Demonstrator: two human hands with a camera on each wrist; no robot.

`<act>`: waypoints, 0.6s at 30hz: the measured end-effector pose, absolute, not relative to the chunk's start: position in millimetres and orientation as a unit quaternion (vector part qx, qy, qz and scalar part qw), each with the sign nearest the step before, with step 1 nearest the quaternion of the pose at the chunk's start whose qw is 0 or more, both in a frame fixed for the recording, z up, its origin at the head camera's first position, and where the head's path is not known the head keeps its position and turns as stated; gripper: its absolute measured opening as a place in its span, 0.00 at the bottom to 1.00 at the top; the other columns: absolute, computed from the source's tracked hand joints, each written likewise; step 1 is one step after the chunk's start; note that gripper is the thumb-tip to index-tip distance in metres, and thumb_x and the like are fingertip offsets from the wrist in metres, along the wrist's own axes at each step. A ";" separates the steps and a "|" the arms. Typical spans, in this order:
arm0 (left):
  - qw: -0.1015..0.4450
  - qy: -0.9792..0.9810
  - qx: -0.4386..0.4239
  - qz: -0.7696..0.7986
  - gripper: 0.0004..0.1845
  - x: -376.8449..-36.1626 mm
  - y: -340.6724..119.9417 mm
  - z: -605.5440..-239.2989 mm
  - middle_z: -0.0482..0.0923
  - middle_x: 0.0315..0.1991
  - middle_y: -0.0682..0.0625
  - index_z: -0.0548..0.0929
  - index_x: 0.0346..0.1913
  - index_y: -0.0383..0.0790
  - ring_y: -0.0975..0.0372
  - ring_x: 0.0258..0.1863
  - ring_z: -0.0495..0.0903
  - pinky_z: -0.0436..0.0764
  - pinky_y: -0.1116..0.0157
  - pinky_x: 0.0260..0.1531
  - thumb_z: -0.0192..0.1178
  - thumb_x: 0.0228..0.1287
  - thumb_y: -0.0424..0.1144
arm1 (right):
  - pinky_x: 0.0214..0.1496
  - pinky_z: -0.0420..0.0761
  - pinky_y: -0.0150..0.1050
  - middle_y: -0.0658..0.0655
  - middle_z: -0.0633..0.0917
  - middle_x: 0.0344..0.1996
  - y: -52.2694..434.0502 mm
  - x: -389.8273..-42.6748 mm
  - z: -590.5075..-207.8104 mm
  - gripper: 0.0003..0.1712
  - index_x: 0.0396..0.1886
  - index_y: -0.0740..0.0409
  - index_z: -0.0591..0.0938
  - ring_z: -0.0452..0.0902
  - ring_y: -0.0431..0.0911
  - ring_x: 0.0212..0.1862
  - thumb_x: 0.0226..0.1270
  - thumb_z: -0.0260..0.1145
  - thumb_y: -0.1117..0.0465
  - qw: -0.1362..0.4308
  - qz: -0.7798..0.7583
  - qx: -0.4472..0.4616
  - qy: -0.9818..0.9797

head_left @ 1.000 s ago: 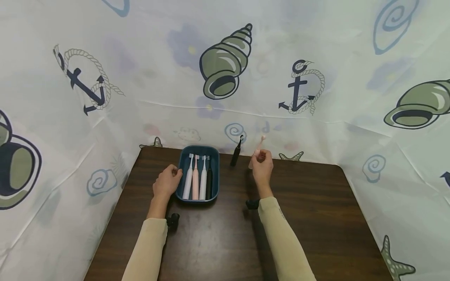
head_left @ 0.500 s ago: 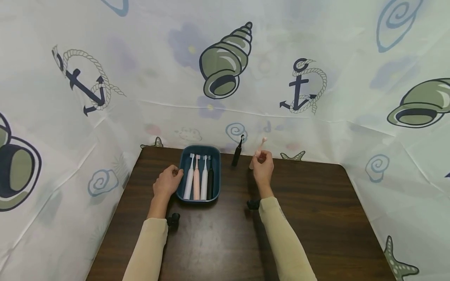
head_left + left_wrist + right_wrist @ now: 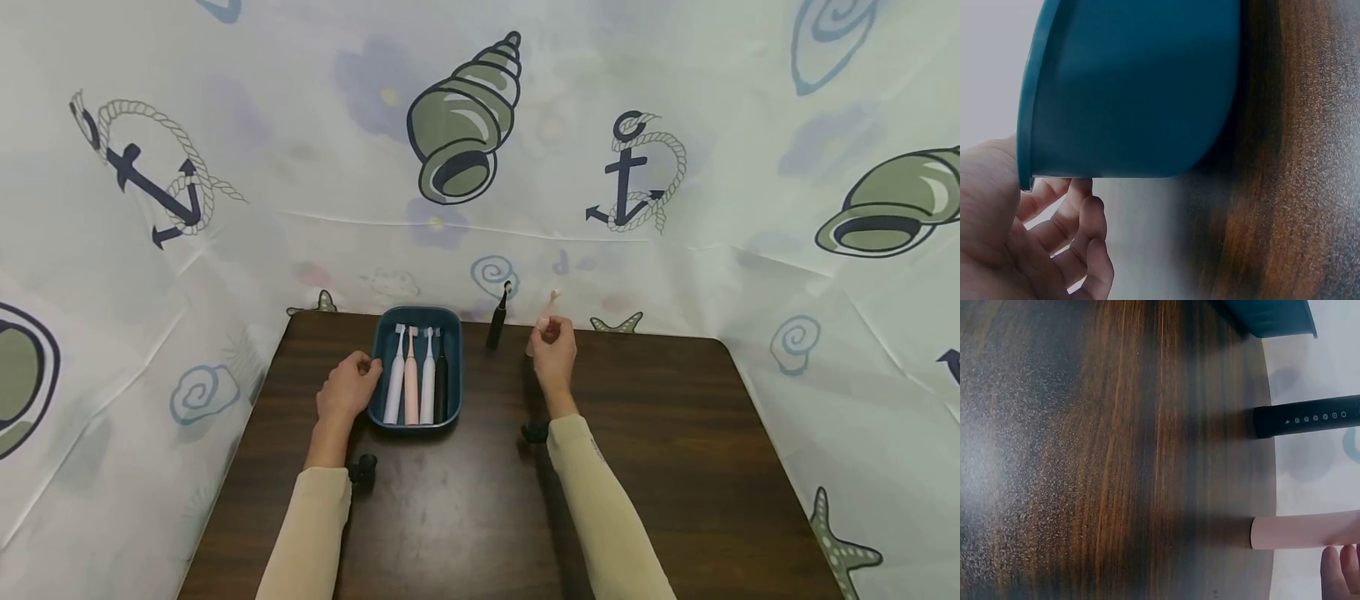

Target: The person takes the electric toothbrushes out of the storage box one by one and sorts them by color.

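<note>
A teal tray (image 3: 377, 333) lies at the table's far middle and holds several electric toothbrushes (image 3: 411, 383) side by side, white, pink and black. My left hand (image 3: 358, 367) sits at its left rim with curled fingers; the left wrist view shows the rim (image 3: 1022, 169) against my palm. A black toothbrush (image 3: 497, 318) stands upright right of the tray. Beside it my right hand (image 3: 547, 329) pinches a pink toothbrush (image 3: 553, 297) that stands upright on the table. In the right wrist view the pink handle (image 3: 1300, 531) meets the table near the black handle (image 3: 1307, 417).
The dark wooden table (image 3: 660, 467) has rounded corners and is enclosed by a white curtain (image 3: 675, 100) printed with shells and anchors, close behind both standing toothbrushes. A corner of the tray (image 3: 1272, 315) shows in the right wrist view. Small black cameras (image 3: 362, 468) sit on both wrists.
Both hands keep their places, the left at the tray rim and the right on the upright pink toothbrush. Only the head view has drifted slightly.
</note>
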State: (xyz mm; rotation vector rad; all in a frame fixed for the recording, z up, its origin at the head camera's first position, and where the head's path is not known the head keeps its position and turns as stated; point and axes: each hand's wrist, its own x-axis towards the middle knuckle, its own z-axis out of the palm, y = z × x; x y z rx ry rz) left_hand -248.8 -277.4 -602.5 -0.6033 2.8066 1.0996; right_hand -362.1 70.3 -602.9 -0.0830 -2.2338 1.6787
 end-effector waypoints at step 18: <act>0.038 0.912 -0.203 0.354 0.26 -248.6 -277.3 -599.1 0.85 0.60 0.39 0.79 0.65 0.43 0.40 0.53 0.84 0.75 0.35 0.56 0.48 0.83 0.59 | 0.59 0.82 0.54 0.65 0.81 0.55 74.6 -360.3 -598.5 0.21 0.63 0.63 0.76 0.80 0.57 0.56 0.75 0.70 0.65 0.160 0.589 -0.028 -0.792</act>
